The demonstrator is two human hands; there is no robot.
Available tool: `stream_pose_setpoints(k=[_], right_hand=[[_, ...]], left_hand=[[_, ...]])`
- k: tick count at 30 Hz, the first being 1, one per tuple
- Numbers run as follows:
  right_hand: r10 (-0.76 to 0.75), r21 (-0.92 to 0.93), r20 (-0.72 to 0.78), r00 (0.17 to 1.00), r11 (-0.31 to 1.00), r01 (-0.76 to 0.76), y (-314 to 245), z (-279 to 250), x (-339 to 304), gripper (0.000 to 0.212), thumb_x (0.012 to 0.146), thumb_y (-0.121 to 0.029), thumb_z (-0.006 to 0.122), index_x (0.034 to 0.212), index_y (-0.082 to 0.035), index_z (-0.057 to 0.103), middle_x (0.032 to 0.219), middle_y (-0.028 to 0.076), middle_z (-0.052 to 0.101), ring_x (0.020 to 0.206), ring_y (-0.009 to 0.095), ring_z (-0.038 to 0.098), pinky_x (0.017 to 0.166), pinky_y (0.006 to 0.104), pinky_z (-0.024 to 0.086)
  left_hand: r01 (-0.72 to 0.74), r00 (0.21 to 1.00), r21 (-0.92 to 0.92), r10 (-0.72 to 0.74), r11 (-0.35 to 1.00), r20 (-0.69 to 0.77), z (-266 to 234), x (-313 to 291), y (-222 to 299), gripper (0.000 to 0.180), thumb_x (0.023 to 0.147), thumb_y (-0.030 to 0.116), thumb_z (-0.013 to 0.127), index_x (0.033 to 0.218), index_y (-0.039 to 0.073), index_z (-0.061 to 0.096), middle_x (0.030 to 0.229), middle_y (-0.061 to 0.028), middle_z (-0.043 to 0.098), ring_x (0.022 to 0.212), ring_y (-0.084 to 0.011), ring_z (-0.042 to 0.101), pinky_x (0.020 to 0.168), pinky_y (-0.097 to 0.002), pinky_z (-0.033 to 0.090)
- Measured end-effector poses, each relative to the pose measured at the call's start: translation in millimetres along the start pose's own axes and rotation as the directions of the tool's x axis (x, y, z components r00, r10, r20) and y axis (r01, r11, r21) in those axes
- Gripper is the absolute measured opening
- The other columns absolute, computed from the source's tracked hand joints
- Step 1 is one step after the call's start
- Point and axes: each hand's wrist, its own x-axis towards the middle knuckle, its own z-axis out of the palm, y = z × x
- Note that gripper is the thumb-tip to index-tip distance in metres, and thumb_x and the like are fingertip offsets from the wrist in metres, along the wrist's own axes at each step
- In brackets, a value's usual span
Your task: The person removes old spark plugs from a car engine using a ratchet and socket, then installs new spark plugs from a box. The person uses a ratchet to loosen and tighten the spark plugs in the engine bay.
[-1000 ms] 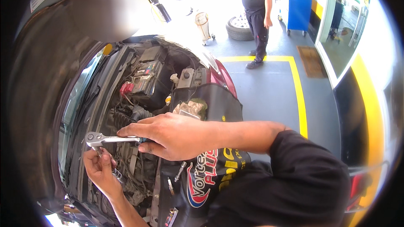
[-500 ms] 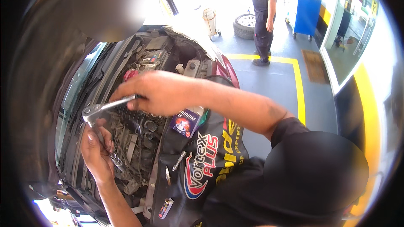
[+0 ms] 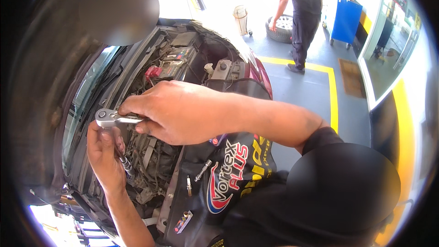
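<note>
Over the engine bay [image 3: 148,155], my right hand [image 3: 171,112] is closed round the handle of a silver ratchet wrench [image 3: 106,117]. Just below the ratchet's head, my left hand [image 3: 106,153] wraps a shiny extension with a socket [image 3: 126,164], its lower end pointing down toward the engine. Thumb and fingers of that hand meet right under the head. On the black fender cover [image 3: 249,169] lie a metal socket piece [image 3: 203,170], a spark plug [image 3: 189,186] and a small carton [image 3: 183,222] with a plug-like end sticking out. My right forearm hides most of a purple box [image 3: 217,140].
The raised hood [image 3: 45,87] stands along the left. A battery [image 3: 176,61] and a reservoir [image 3: 222,68] sit in the far part of the bay. Beyond are a person [image 3: 306,18], a wheel [image 3: 280,29] and a blue tool cabinet [image 3: 345,20].
My right hand has swung the ratchet handle closer, so less of it shows. My right forearm now covers most of the purple box. The far person has turned and reaches toward the wheel.
</note>
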Motion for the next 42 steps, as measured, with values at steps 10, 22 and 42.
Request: stream_pose_setpoints(k=[10,22,42], right_hand=[[-0.078,-0.021,-0.031,0.996,0.997,0.078,3.1,-3.0,14.6,0.030,0.088,-0.010,0.063,0.117,-0.004,0.065,0.098,0.021,0.069,0.095,0.038,0.067,0.083,0.0461,0.052],[0.159,-0.024,0.156,0.975,0.987,-0.157,-25.6,6.8,29.5,0.033,0.082,-0.010,0.067,0.112,0.003,0.062,0.097,0.024,0.070,0.098,0.038,0.068,0.084,0.0451,0.052],[0.160,0.099,0.133,0.978,0.980,-0.174,17.1,-5.2,-11.6,0.049,0.091,-0.033,0.069,0.129,-0.005,0.057,0.104,0.016,0.069,0.097,0.032,0.067,0.085,0.0430,0.052]], left_hand=[[0.126,0.992,-0.140,-0.122,0.982,0.040,4.3,-7.9,23.8,0.045,0.105,0.040,0.048,0.121,-0.002,0.052,0.072,0.0002,0.042,0.058,-0.0043,0.037,0.048,-0.0181,0.030],[0.016,0.998,0.155,-0.007,0.988,-0.058,-18.8,8.9,-5.2,0.037,0.104,0.030,0.052,0.125,-0.001,0.053,0.082,-0.0006,0.049,0.067,-0.0060,0.045,0.057,-0.0201,0.037],[0.133,0.981,-0.195,-0.158,0.972,-0.117,-21.4,9.1,14.5,0.053,0.104,0.051,0.042,0.122,0.002,0.053,0.066,0.0037,0.034,0.053,-0.0047,0.030,0.047,-0.0204,0.023]])
